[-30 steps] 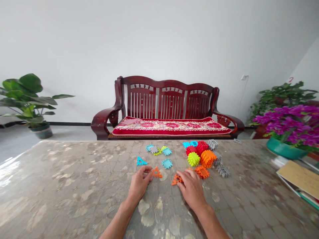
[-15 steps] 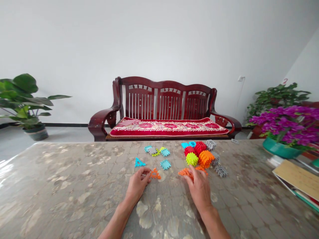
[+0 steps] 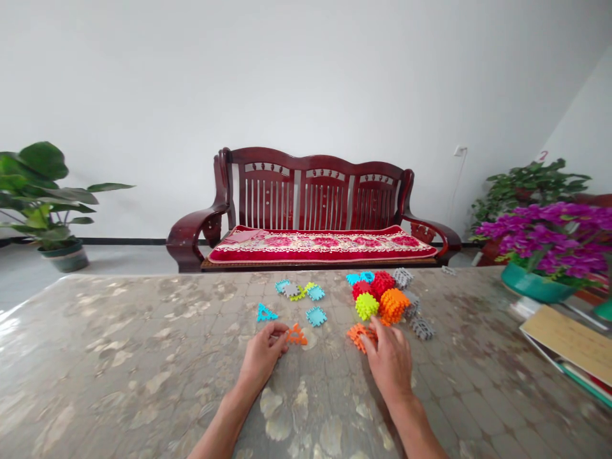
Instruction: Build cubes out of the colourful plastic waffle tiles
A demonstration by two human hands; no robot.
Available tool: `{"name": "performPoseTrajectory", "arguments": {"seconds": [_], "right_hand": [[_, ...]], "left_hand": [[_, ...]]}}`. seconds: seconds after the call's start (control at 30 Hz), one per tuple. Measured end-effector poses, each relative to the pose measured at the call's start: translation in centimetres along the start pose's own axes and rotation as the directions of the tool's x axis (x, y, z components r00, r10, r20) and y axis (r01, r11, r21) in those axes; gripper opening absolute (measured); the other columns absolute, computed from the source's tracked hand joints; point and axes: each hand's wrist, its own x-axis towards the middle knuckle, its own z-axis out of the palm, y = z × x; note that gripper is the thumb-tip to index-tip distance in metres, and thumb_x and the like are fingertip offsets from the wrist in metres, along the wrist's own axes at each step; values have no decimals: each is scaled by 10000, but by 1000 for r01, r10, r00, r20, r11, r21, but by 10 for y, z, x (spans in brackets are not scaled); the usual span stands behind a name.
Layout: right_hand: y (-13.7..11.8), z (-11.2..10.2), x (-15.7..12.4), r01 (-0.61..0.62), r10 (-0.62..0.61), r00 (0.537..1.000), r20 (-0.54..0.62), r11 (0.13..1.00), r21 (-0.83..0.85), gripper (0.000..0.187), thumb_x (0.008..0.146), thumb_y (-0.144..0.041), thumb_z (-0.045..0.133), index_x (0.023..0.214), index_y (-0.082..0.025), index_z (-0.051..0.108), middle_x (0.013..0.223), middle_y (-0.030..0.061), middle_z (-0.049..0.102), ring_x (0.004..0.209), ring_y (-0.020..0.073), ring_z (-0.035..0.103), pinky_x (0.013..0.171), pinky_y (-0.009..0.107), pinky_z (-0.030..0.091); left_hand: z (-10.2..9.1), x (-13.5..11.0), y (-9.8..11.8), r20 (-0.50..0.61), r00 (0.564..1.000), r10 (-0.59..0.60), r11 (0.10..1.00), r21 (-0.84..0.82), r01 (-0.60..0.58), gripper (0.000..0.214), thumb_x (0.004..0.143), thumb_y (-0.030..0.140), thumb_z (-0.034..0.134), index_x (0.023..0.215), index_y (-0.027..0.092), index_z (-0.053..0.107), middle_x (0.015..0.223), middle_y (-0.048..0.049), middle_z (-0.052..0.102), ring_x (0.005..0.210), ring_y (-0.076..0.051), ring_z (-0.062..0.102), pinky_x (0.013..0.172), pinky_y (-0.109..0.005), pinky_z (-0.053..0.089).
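Note:
My left hand [image 3: 262,350] pinches an orange triangular interlocking tile [image 3: 296,335] at its left corner, just above the table. My right hand [image 3: 389,357] has thumb and fingers closed on several orange interlocking tiles [image 3: 358,336]; the fingers partly hide them. Beyond my left hand lie a blue triangular tile [image 3: 266,312] and a light blue square tile [image 3: 316,316]. Behind my right hand stand a yellow-green stack [image 3: 366,306], an orange stack [image 3: 394,305] and red stacks [image 3: 383,285] of tiles.
Grey tiles [image 3: 422,329] lie right of the stacks. Farther back, a loose grey tile [image 3: 291,291] sits among blue and green ones. A purple flower pot [image 3: 538,284] and a pile of books [image 3: 568,341] occupy the table's right side. A wooden bench [image 3: 191,239] stands behind the table.
My right hand has shifted slightly right and the orange tiles at its fingers are drawn closer together. My left hand still holds the orange triangle in nearly the same spot.

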Motion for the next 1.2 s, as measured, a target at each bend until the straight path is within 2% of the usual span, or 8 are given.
{"name": "performPoseTrajectory", "arguments": {"seconds": [0.1, 0.2, 0.4, 0.5, 0.7, 0.9, 1.03, 1.2], "right_hand": [[-14, -2, -2, 66, -67, 998, 3, 992, 109, 245, 914, -302, 521, 1109, -212, 639, 978, 74, 707, 910, 231, 566, 824, 368, 428], [-38, -2, -8, 152, -171, 983, 60, 960, 236, 246, 891, -240, 560, 1127, -235, 628, 1009, 50, 699, 952, 206, 586, 860, 345, 451], [-84, -6, -16, 148, -209, 959, 189, 945, 293, 636, 746, -205, 738, 1329, -275, 495, 1073, 39, 682, 982, 233, 592, 857, 369, 461], [-90, -7, -16, 164, -238, 943, 233, 941, 295, 660, 724, -210, 763, 1324, -300, 501, 1032, 28, 692, 950, 243, 586, 847, 387, 444], [-89, -5, -18, 180, -268, 921, 282, 936, 301, 510, 754, -142, 719, 1214, -317, 586, 958, 0, 693, 929, 226, 567, 842, 366, 418], [-87, -5, -15, 189, -272, 926, 261, 935, 301, 456, 800, -117, 650, 1212, -303, 593, 949, 9, 693, 910, 220, 570, 842, 358, 413], [-63, -4, -8, 136, -174, 968, 181, 969, 204, 391, 834, -165, 625, 1207, -280, 601, 992, 31, 702, 928, 225, 575, 837, 356, 406], [-16, -4, -1, 5, -7, 997, 81, 1000, 31, 264, 853, -251, 600, 1108, -228, 661, 943, 63, 705, 892, 232, 579, 806, 353, 401]], "left_hand": [[0, 1, -2, 34, 999, 14, 998, -64, -12, 290, 718, 446, 634, 835, 181, 642, 600, 18, 625, 551, -143, 586, 524, -227, 404], [-1, 2, -3, 71, 997, 26, 993, -120, -17, 294, 698, 418, 672, 841, 167, 621, 630, 21, 626, 554, -124, 577, 548, -222, 423], [5, -1, 0, 203, 979, 27, 977, -215, 17, 281, 694, 336, 682, 882, 151, 586, 560, 52, 585, 506, -86, 518, 506, -190, 358], [12, -4, 2, 256, 966, 22, 976, -214, 35, 266, 693, 287, 672, 896, 146, 574, 565, 53, 594, 504, -76, 512, 504, -184, 343], [18, -7, 5, 281, 960, -3, 972, -225, 68, 277, 676, 274, 675, 896, 150, 562, 537, 63, 585, 476, -68, 488, 489, -183, 324], [16, -6, 7, 291, 956, -36, 961, -251, 113, 318, 677, 350, 689, 895, 152, 569, 525, 68, 577, 469, -67, 494, 484, -181, 333], [15, -4, 8, 231, 970, -73, 941, -307, 144, 362, 687, 430, 664, 907, 161, 563, 622, 32, 640, 521, -84, 556, 513, -193, 405], [13, -1, 5, 90, 994, -66, 948, -306, 90, 371, 645, 428, 687, 894, 170, 587, 662, 24, 643, 561, -104, 597, 542, -215, 462]]}}
